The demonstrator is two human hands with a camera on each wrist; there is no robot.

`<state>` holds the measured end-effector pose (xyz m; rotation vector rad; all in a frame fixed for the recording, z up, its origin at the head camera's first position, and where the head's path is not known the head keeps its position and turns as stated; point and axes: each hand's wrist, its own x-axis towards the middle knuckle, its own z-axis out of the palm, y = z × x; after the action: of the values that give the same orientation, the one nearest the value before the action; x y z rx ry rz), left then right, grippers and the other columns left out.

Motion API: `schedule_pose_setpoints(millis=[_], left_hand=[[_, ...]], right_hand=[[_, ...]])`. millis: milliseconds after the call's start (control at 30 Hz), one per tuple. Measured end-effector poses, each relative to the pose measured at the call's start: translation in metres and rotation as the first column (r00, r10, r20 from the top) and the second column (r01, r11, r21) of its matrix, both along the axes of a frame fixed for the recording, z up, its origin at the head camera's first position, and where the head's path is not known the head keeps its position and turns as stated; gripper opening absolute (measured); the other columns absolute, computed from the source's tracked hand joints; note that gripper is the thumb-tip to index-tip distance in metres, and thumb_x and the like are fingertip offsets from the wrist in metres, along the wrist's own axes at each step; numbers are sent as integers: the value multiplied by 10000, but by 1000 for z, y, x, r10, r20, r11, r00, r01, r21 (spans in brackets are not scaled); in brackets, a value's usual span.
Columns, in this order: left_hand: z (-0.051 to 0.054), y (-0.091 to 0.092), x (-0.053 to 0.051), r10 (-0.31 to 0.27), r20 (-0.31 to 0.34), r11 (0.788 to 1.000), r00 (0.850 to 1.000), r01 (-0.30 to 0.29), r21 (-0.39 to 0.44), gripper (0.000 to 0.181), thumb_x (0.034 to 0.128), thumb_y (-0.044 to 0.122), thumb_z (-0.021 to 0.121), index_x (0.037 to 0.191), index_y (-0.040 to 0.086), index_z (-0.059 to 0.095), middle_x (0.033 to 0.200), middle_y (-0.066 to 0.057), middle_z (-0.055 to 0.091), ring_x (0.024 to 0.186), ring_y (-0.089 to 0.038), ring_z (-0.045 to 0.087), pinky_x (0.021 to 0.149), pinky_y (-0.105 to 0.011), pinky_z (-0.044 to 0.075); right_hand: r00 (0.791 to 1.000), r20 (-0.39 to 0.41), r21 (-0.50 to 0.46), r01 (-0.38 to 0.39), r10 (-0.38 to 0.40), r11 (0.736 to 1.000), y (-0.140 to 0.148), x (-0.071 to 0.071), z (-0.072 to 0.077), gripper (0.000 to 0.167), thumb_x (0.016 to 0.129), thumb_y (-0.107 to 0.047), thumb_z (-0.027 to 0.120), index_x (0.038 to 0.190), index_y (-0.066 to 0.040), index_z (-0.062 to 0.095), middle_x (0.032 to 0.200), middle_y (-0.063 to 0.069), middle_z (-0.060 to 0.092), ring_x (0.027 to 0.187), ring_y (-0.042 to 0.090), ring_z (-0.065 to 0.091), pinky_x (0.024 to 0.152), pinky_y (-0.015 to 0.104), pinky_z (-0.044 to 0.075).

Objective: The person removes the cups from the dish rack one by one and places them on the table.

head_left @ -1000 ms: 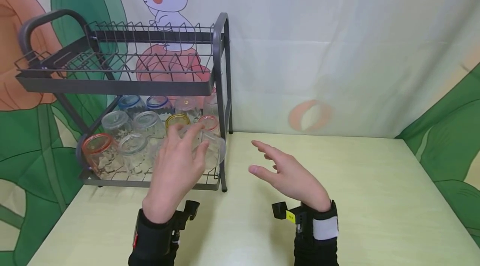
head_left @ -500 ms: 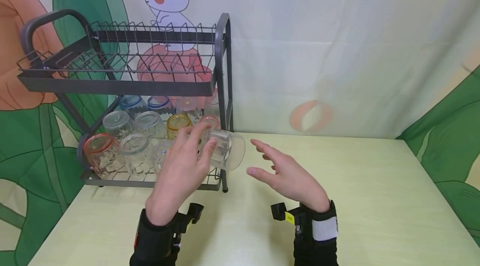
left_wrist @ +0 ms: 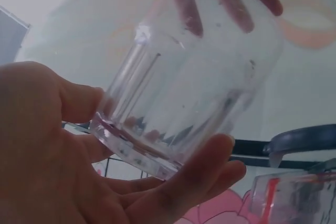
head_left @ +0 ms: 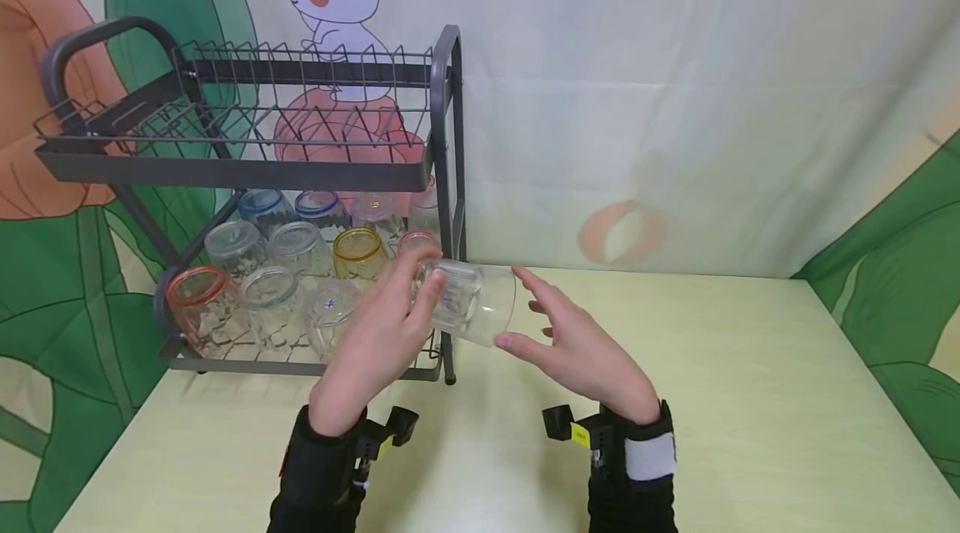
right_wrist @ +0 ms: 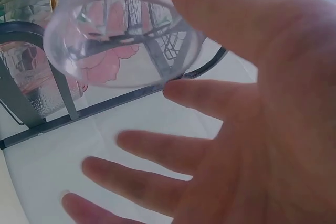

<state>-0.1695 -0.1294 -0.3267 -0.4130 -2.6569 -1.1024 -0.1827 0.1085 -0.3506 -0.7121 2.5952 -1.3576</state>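
A clear drinking glass [head_left: 480, 299] lies tilted in the air, just off the rack's right front post. My left hand [head_left: 384, 324] grips it near its thick base, thumb on one side and fingers on the other, as the left wrist view shows. The glass's open rim [right_wrist: 123, 85] points towards my right hand [head_left: 577, 354]. That hand's fingers are spread and fairly straight, with thumb and forefinger right by the rim. Whether they touch the glass I cannot tell.
A dark two-tier dish rack [head_left: 240, 176] stands at the left on the pale table [head_left: 735, 399]. Its lower tier bears several upturned glasses, among them an orange-rimmed glass [head_left: 198, 308] and a yellow-rimmed glass [head_left: 358, 253]. A printed curtain [head_left: 675, 99] hangs behind.
My left hand has carried the clear glass rightward out of the rack's lower tier, up to my right hand. The right hand has hardly moved.
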Motion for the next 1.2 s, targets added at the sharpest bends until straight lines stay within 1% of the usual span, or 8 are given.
schedule_pose_setpoints(millis=[167, 333, 400, 500, 600, 667, 967, 1200], left_hand=[[-6, 3, -8, -51, 25, 997, 998, 49, 66, 439, 1071, 368, 350, 1397, 87, 437, 1175, -159, 563, 799, -249, 591, 661, -383, 508], [-14, 8, -16, -114, 54, 979, 992, 103, 176, 426, 1081, 332, 315, 1405, 67, 394, 1210, -191, 527, 924, -304, 574, 738, -412, 520], [-17, 11, -20, -134, 56, 969, 989, 119, 217, 417, 1083, 321, 308, 1406, 67, 379, 1208, -203, 521, 953, -317, 561, 760, -426, 523], [-22, 15, -22, -144, 52, 960, 988, 127, 249, 410, 1084, 316, 306, 1409, 72, 363, 1179, -211, 532, 936, -309, 559, 750, -413, 523], [-24, 18, -22, -149, 50, 958, 988, 132, 255, 405, 1084, 320, 304, 1407, 81, 357, 1166, -199, 531, 923, -300, 561, 744, -410, 524], [-24, 20, -22, -150, 47, 959, 988, 133, 251, 407, 1084, 325, 304, 1410, 88, 356, 1189, -184, 522, 947, -299, 559, 768, -425, 521], [-26, 22, -21, -170, 57, 967, 984, 155, 201, 436, 1078, 365, 290, 1439, 124, 331, 1198, -192, 536, 934, -294, 580, 781, -434, 523], [-23, 21, -18, -164, 91, 978, 982, 150, 143, 496, 1065, 382, 370, 1481, 113, 346, 1305, -157, 535, 1010, -257, 587, 841, -448, 509]], right_hand=[[1000, -30, -48, -3, 2, 999, 1, -4, -2, 826, 900, -486, 675, 1558, -264, 227, 1562, -37, 252, 1331, 297, 386, 997, 486, 446], [999, 26, -181, -13, 18, 983, 2, -12, -9, 797, 900, -417, 704, 1544, -334, 240, 1551, -45, 266, 1336, 285, 416, 959, 429, 493], [997, 66, -298, -24, 46, 954, 3, -17, -13, 772, 908, -329, 719, 1532, -356, 265, 1539, -37, 292, 1327, 281, 436, 944, 420, 506], [989, 103, -464, -43, 103, 885, 4, -22, -18, 761, 903, -181, 731, 1518, -347, 316, 1518, -9, 335, 1301, 284, 466, 930, 420, 516], [984, 107, -546, -59, 140, 836, 6, -24, -20, 757, 893, -108, 730, 1513, -309, 346, 1504, 28, 354, 1302, 304, 456, 931, 427, 515], [984, 104, -564, -62, 146, 824, 7, -24, -20, 754, 887, -99, 734, 1510, -296, 358, 1495, 41, 365, 1292, 320, 463, 924, 432, 519], [987, 103, -574, -41, 122, 818, 11, -21, -18, 734, 873, -68, 742, 1488, -271, 397, 1483, 42, 363, 1229, 348, 518, 907, 431, 529], [999, 27, -514, -26, 47, 858, 12, -18, -13, 722, 839, -88, 781, 1455, -254, 441, 1451, 2, 409, 1224, 300, 500, 927, 421, 520]])
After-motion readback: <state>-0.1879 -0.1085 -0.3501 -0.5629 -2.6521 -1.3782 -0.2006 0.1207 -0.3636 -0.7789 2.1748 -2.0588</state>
